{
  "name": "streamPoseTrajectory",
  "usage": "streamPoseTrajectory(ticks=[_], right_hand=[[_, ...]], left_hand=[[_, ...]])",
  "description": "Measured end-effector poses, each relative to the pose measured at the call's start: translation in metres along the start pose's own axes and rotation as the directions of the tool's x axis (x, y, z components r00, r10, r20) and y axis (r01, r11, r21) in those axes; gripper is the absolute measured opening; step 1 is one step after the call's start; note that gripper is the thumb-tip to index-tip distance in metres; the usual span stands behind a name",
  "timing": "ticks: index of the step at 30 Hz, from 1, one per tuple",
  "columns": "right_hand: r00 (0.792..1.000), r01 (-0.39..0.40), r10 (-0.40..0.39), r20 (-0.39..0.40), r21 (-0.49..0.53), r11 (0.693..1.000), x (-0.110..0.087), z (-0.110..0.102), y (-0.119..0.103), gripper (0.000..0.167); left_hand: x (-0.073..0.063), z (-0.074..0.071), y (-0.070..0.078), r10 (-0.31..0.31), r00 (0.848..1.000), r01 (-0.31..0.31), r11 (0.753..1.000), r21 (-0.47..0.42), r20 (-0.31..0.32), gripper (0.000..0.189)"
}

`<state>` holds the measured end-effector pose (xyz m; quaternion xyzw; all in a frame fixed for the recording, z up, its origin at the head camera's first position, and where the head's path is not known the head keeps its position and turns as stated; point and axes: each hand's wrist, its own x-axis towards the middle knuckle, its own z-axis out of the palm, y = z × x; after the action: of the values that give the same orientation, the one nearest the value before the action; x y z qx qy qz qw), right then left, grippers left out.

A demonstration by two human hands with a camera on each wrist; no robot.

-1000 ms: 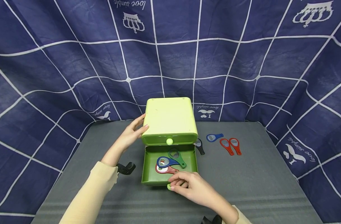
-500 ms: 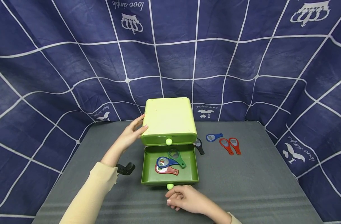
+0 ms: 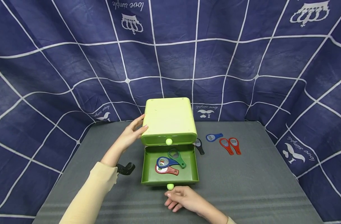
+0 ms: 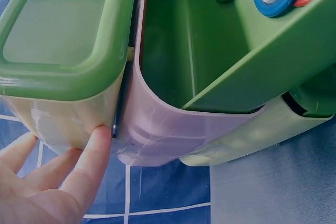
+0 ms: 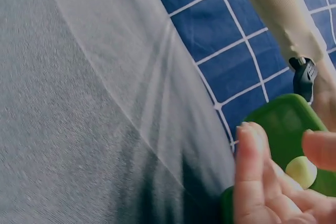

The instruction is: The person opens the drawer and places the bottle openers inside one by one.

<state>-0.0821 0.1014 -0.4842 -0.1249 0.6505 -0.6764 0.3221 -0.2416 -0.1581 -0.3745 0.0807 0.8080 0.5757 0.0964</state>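
A small drawer cabinet (image 3: 169,116) with a pale yellow-green top stands on the table. Its middle drawer (image 3: 191,172) is pulled out. In it lie a green bottle opener (image 3: 181,161), a blue bottle opener (image 3: 173,162) and a red bottle opener (image 3: 171,170), the blue one overlapping the red. The fingertips of my left hand (image 3: 127,137) rest against the cabinet's left side, fingers spread, as the left wrist view also shows. My right hand (image 3: 187,199), loosely curled and holding nothing, is just below the drawer's round light-green knob (image 3: 170,186).
Right of the cabinet lie a black bottle opener (image 3: 199,147), another blue bottle opener (image 3: 214,137) and two red bottle openers (image 3: 226,146) on the grey table (image 3: 260,174). A blue checked curtain (image 3: 176,59) hangs behind. The left wrist view shows a pink tier (image 4: 163,135) around the drawer.
My right hand has let go of the drawer knob and drawn back slightly toward the front, its fingers loosening. The left hand stays on the cabinet, and the drawer remains pulled out.
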Motion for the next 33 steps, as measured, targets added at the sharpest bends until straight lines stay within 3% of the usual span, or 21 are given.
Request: streamPoseTrajectory(ticks=[5, 8, 33], right_hand=[[0.999, -0.017, 0.022, -0.028, 0.160, 0.987, 0.003, -0.003, 0.004, 0.047], [0.999, -0.015, 0.021, -0.027, 0.202, 0.979, 0.003, -0.002, 0.005, 0.047], [0.994, 0.026, -0.003, -0.110, 0.206, 0.978, 0.012, -0.003, -0.021, 0.048]], left_hand=[[0.000, 0.000, 0.000, 0.002, 1.000, -0.002, 1.000, -0.010, -0.002, 0.068], [0.000, 0.000, 0.001, 0.003, 1.000, -0.003, 1.000, -0.012, -0.001, 0.068], [-0.001, -0.001, -0.001, -0.011, 1.000, 0.011, 1.000, -0.008, 0.019, 0.071]])
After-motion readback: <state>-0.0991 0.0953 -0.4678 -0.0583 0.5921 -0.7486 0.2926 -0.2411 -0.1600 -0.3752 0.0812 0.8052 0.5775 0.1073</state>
